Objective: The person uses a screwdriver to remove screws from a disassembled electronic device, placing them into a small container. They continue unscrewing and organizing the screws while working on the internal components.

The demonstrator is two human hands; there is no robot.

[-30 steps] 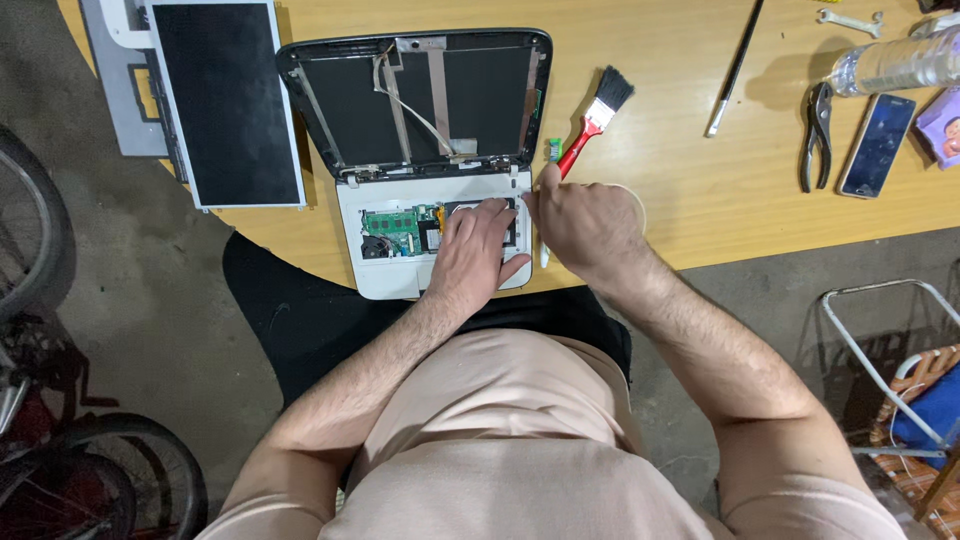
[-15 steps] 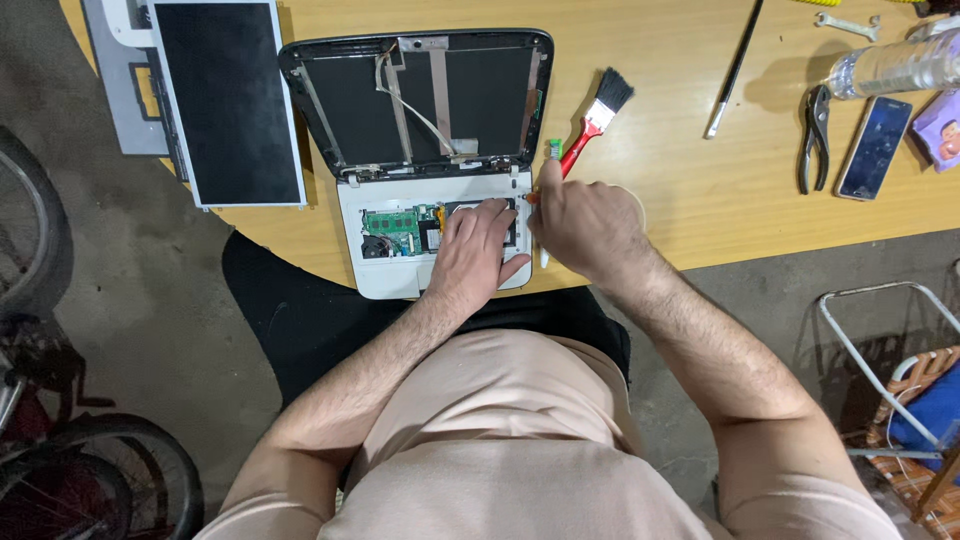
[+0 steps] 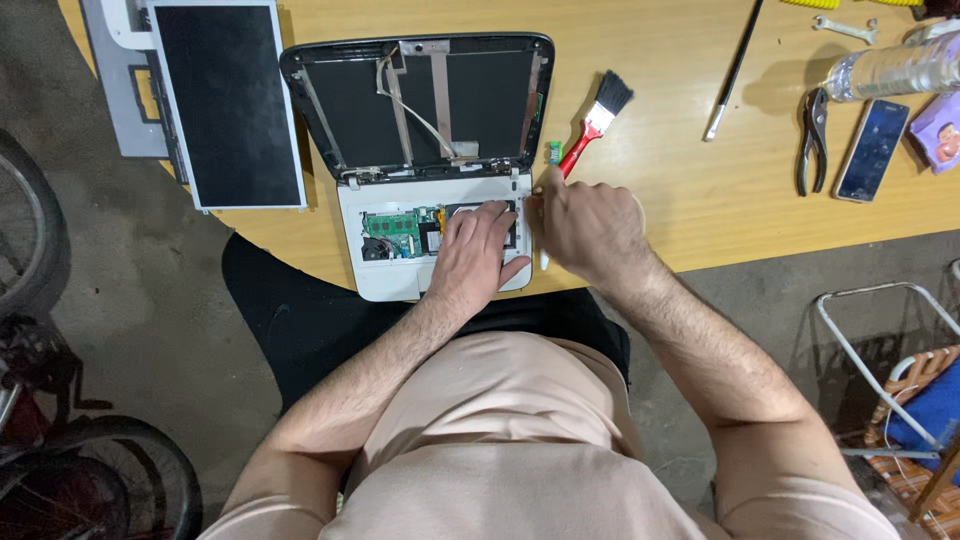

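Note:
A small white laptop (image 3: 390, 275) lies open on the wooden table (image 3: 700, 200), its screen removed and its base uncovered, showing a green circuit board (image 3: 392, 222). My left hand (image 3: 475, 255) rests flat on the exposed insides, fingers apart, holding nothing. At the laptop's right edge near the hinge, my right hand (image 3: 590, 225) is closed around a thin white-handled tool (image 3: 544, 262). The tool's working end is hidden under my fingers. The empty black lid (image 3: 420, 100) stands open behind.
A loose screen panel (image 3: 230, 105) and grey bezel (image 3: 115, 90) lie at the left. A red-handled brush (image 3: 590, 125) and a small green part (image 3: 553, 152) sit beside the lid. A black rod (image 3: 735, 70), pliers (image 3: 812, 140), phone (image 3: 872, 150) and bottle (image 3: 890, 65) lie right. Bicycle wheels (image 3: 30, 230) stand left, a wire rack (image 3: 880, 370) right.
Almost nothing differs. Both hands stay on the laptop's base and right edge, with only a slight shift of the right hand.

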